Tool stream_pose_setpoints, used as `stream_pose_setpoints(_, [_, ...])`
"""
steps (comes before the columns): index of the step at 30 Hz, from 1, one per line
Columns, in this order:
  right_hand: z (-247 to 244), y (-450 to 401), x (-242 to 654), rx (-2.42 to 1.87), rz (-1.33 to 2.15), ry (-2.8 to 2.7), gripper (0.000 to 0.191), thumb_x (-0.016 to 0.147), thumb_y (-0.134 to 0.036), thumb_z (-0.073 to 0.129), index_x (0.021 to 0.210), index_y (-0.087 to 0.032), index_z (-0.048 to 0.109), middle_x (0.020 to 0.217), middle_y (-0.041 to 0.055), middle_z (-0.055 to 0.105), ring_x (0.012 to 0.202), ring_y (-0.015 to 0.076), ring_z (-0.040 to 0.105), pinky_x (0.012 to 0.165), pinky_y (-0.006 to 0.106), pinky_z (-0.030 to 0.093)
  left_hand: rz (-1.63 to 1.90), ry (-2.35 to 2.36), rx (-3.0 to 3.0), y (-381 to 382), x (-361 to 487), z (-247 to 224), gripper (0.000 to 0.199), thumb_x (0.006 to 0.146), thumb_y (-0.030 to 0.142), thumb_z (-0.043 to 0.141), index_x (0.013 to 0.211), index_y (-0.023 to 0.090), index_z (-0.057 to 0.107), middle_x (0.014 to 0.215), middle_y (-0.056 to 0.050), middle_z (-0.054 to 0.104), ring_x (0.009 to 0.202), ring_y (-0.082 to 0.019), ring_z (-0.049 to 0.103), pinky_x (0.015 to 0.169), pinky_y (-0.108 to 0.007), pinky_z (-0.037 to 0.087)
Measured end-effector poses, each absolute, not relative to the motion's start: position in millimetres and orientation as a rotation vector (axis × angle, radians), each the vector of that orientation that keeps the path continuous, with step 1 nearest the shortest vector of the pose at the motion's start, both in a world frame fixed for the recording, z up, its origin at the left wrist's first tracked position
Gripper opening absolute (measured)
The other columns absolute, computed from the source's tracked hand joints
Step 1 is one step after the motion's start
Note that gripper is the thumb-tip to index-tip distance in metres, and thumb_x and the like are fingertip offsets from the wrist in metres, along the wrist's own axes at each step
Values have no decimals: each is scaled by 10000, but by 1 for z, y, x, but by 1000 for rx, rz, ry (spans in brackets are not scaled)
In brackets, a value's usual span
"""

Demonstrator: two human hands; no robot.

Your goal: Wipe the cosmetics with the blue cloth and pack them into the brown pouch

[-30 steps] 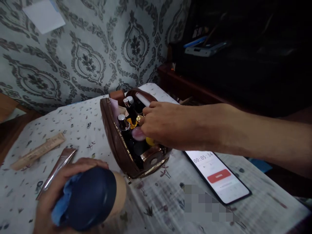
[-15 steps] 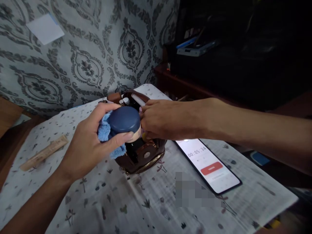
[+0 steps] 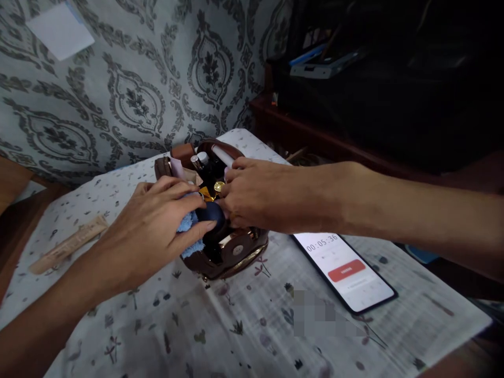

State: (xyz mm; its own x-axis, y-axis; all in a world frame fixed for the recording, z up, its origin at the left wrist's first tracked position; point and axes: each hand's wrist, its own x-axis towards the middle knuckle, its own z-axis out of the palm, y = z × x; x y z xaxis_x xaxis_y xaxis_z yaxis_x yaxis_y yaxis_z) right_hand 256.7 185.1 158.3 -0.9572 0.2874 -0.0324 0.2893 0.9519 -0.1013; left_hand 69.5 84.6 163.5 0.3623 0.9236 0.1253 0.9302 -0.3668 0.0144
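Note:
A small brown zip-up bag (image 3: 254, 247) stands unzipped on the cloth-covered table, filled with cosmetics. My left hand (image 3: 157, 223) is closed around a round jar with a dark blue lid (image 3: 211, 212), which sits low in the bag's mouth. Fluffy blue fabric (image 3: 189, 221) is pressed between that palm and the jar. From the right, my right hand (image 3: 252, 191) reaches into the bag with curled fingers; its fingertips and whatever they grip are hidden. Silver-capped bottles (image 3: 202, 159), a white tube (image 3: 222, 156) and a shiny gold item (image 3: 210, 193) show inside.
A phone (image 3: 346, 273) with a running timer lies right of the bag. On the left rests a beige tube (image 3: 71, 244). Patterned wallpaper (image 3: 137, 100) rises behind the table (image 3: 244, 325), and a dark red ledge (image 3: 299, 123) runs along the far right.
My left hand has lowered the blue-lidded jar into the bag. Its fingers now lie over the jar's left side. My right hand stays at the bag. The view has shifted slightly.

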Motion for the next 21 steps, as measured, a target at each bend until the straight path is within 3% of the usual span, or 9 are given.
stream_pose_setpoints(4, [157, 183, 252, 311, 15, 2959, 137, 887, -126, 639, 800, -204, 711, 926, 50, 706, 959, 250, 605, 906, 410, 394, -333, -1738, -2579, 80, 64, 165, 317, 995, 464, 477, 966, 276, 729, 1082, -37, 718, 1073, -285, 627, 947, -455, 482])
stream_pose_setpoints(9, [158, 184, 249, 279, -11, 2955, 126, 905, -135, 625, 922, -210, 725, 1018, 48, 702, 1024, 248, 599, 978, 430, 369, -896, -1857, -2471, 65, 53, 157, 153, 970, 322, 575, 1011, 308, 722, 1143, 17, 730, 1134, -224, 661, 982, -339, 518])
stream_pose_setpoints(14, [164, 184, 237, 353, -29, 2950, 89, 906, -223, 684, 908, -140, 716, 953, 93, 705, 937, 241, 630, 847, 381, 409, -1283, -1915, -2296, 54, 48, 135, 147, 972, 259, 588, 1008, 309, 721, 1170, 34, 740, 1193, -192, 652, 1067, -323, 500])
stream_pose_setpoints(17, [169, 181, 231, 373, -135, 2873, 87, 929, -188, 639, 893, -137, 698, 881, 74, 696, 837, 201, 628, 739, 332, 408, -1381, -1881, -2291, 55, 50, 123, 155, 978, 229, 579, 1017, 292, 715, 1192, 25, 734, 1242, -181, 626, 1100, -323, 475])
stream_pose_setpoints(21, [165, 176, 224, 354, -378, 2889, 117, 903, -103, 593, 988, -109, 672, 968, 87, 699, 814, 165, 611, 652, 274, 404, -1458, -1836, -2314, 61, 51, 114, 177, 986, 204, 561, 1044, 283, 709, 1214, 14, 724, 1246, -174, 622, 1110, -328, 463])
